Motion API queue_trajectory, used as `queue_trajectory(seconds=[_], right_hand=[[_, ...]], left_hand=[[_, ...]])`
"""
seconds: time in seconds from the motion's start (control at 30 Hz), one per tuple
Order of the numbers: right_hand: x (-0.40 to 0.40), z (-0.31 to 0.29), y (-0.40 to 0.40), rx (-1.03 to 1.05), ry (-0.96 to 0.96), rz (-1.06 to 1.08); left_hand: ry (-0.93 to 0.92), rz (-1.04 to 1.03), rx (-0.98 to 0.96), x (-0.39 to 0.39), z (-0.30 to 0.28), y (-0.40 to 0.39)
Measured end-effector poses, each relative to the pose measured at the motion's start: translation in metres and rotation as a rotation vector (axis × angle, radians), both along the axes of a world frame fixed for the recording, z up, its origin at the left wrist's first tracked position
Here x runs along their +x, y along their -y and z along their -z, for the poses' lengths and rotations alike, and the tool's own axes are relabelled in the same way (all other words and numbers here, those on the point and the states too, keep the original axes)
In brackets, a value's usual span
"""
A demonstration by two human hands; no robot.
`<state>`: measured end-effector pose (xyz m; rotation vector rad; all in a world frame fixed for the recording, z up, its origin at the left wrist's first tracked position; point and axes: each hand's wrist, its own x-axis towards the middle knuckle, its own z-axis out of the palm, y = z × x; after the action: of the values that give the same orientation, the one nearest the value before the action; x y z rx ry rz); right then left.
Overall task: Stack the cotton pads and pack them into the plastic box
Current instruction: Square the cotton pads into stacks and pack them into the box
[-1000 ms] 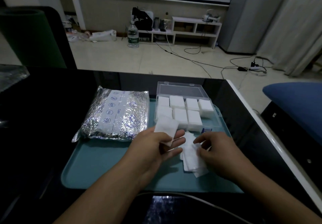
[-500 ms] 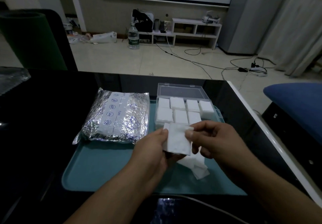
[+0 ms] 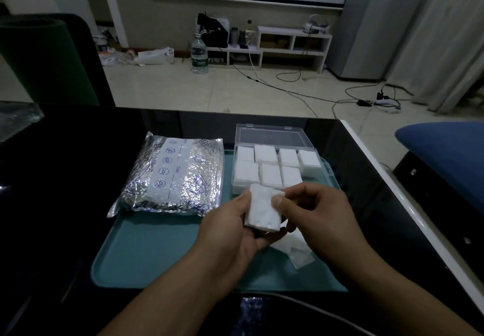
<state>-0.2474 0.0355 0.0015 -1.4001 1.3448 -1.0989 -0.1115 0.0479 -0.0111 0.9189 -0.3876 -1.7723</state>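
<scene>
A small stack of white cotton pads (image 3: 264, 208) is held above the teal tray (image 3: 157, 257). My left hand (image 3: 233, 233) cups it from below and the left, thumb on its left edge. My right hand (image 3: 317, 212) pinches its right edge with the thumb on top. Loose cotton pads (image 3: 298, 250) lie on the tray under my right hand, partly hidden. Behind them stands the clear plastic box (image 3: 277, 168), lid open at the back, with several stacks of pads inside.
A silver foil bag (image 3: 170, 178) lies on the tray's left half. The tray sits on a black glossy table (image 3: 65, 178) whose white right edge (image 3: 408, 204) runs diagonally. A cable (image 3: 314, 307) crosses the table near me. A blue cushion (image 3: 445, 152) is at the right.
My right hand lifted a pad from the loose pile and laid it on the stack in my left hand. Both hands now hold the stack together, slightly higher.
</scene>
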Motion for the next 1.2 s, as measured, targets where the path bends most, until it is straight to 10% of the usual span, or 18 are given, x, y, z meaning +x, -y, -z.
queue_trajectory(seconds=[0.57,0.87,1.2], right_hand=[[-0.010,0.013,0.011,-0.113,-0.211,0.147],[-0.017,0.039,0.014,-0.053,-1.145,-0.184],[-0.010,0.038,0.010,-0.212,-0.983,-0.092]], left_hand=[[0.183,-0.052,-0.061,0.000,0.001,0.001],[0.146,-0.100,0.013,0.018,-0.002,0.007],[0.183,-0.110,0.039,0.017,0.001,0.007]])
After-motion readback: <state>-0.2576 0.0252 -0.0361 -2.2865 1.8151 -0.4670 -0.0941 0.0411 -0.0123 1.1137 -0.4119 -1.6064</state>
